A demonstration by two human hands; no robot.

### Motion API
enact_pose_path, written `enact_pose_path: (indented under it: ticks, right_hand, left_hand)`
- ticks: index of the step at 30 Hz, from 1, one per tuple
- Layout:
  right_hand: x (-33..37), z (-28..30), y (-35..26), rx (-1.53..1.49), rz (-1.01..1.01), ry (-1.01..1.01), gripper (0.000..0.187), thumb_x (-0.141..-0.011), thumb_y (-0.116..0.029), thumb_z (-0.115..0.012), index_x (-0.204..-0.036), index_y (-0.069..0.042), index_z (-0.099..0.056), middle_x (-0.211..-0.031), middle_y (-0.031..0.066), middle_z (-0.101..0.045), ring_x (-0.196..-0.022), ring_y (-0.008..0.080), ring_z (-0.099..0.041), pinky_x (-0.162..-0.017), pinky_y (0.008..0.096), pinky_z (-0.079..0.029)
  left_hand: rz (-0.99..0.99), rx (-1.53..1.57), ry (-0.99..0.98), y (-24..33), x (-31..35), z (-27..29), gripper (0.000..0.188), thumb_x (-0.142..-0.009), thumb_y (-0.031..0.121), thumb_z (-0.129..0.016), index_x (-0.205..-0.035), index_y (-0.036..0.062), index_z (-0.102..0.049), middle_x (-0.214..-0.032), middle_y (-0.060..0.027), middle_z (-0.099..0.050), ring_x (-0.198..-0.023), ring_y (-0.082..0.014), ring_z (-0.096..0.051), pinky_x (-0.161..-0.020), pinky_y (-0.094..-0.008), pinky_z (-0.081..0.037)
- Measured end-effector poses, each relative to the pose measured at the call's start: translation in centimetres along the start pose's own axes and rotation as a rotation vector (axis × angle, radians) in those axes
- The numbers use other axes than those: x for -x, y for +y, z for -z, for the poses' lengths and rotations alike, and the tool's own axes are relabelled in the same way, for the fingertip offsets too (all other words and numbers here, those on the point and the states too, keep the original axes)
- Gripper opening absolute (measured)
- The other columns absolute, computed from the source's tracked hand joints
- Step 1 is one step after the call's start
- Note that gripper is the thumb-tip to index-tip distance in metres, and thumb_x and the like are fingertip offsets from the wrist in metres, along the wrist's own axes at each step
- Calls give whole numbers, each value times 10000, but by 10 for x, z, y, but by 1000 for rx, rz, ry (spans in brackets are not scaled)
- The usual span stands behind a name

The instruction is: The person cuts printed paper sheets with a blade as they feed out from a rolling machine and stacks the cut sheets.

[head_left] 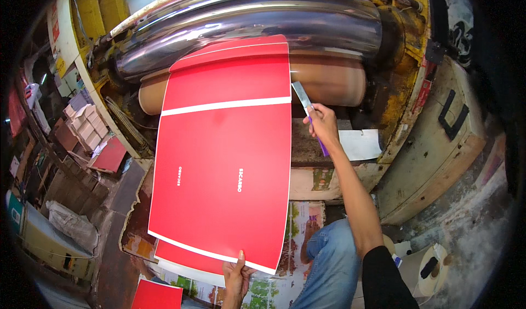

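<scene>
A large red printed sheet (224, 166) with white borders and a white cross strip hangs down from the shiny metal rollers (246, 32). My left hand (235, 279) pinches its bottom edge, thumb on top. To the right of the sheet, my right hand (322, 123) is closed round a cutter knife (302, 96) with a flat metal blade and a purple end. The blade points up and left, its tip near the sheet's right edge, in front of the brown roller (329, 80). Whether the tip touches the sheet I cannot tell.
More red sheets (189, 258) lie below the held one, and another red piece (157, 295) sits at lower left. A white sheet (359, 144) lies right of the knife. The machine's yellow frame (405, 62) and a cream metal cabinet (433, 139) bound the right side.
</scene>
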State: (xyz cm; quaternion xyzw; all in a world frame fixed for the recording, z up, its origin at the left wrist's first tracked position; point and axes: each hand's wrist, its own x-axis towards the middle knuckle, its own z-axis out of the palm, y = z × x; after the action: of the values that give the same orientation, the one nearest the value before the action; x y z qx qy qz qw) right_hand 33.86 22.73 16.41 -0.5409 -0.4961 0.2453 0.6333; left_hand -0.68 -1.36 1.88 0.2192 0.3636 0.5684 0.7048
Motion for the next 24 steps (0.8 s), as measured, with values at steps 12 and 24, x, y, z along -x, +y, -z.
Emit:
enact_pose_path:
  ticks: [12, 24]
  right_hand:
    - [25, -8, 11, 139, -42, -92, 196, -928, -181, -582, -914, 1, -653, -629, 31, -616, -444, 86, -525, -396, 270, -392]
    - [36, -22, 0, 778, 874, -211, 436, -688, 73, -588, -1059, -135, -684, -1167, 79, -645, -970, 279, -654, -738, 378, -574]
  left_hand:
    - [78, 18, 1, -5, 46, 40, 434, -952, 95, -538, -1329, -11, -350, -1145, -179, -591, -804, -263, -695, -609, -379, -628]
    - [-34, -446, 69, -53, 102, 154, 367, -910, 85, -625, -1246, 27, -490, -974, -80, -586, -704, -202, -582, -578, -324, -528]
